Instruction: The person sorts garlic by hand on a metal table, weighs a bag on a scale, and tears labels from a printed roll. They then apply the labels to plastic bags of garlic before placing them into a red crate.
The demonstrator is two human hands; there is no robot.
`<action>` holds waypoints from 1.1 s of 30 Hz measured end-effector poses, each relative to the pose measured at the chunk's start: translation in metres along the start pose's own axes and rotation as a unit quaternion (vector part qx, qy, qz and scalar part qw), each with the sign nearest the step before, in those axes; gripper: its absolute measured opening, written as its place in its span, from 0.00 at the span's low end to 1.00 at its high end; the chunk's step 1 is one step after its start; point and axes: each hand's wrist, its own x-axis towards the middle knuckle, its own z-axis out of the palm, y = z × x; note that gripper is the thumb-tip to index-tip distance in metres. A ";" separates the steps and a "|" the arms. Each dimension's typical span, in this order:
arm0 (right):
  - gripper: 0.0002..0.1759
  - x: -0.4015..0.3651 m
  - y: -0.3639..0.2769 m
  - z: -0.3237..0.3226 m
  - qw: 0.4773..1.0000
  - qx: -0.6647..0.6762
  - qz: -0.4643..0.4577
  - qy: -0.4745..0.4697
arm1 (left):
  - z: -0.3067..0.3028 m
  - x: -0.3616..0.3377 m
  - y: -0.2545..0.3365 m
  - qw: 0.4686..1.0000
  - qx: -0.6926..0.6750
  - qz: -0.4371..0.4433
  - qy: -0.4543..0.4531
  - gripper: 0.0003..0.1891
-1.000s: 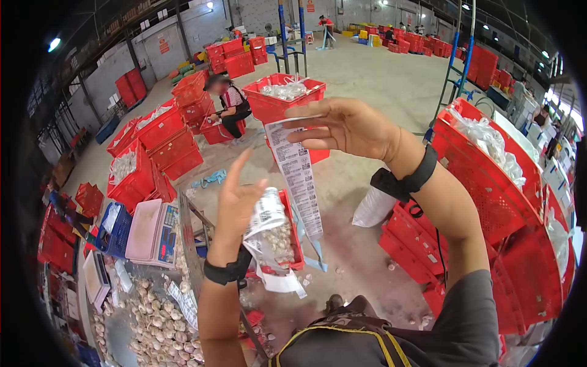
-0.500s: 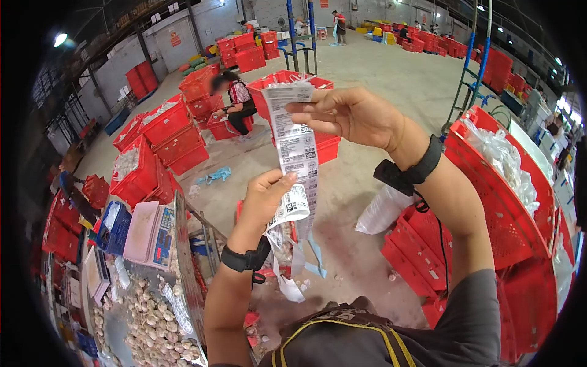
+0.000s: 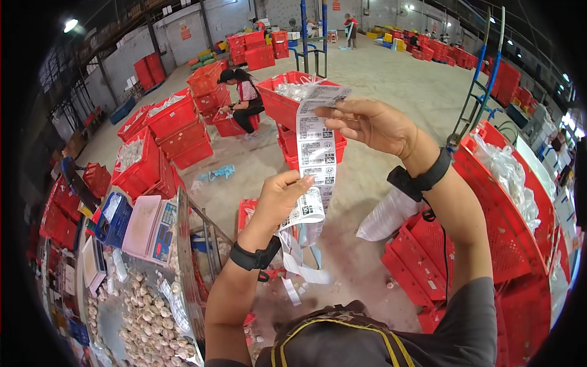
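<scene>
Our left hand (image 3: 279, 199) pinching the label strip (image 3: 317, 150) midway, our right hand (image 3: 374, 126) half-curled by its top edge, grip unclear

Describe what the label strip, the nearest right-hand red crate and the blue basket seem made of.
Label strip: thin, smooth paper by its curl and crisp black print, though film is possible. Red crate: likely moulded plastic, slightly glossy, with a perforated wall. Blue basket: probably plastic, with evenly coloured openwork sides; finish unclear.

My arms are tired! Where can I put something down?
Try the bare floor between the blue cloth and the middle crates, or between those crates and the white sack. The table is crowded with garlic and scales.
</scene>
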 end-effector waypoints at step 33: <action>0.15 0.023 0.017 0.016 0.957 -0.261 -0.049 0.115 | -0.022 -0.011 -0.013 1.000 -0.001 -0.005 0.016 0.10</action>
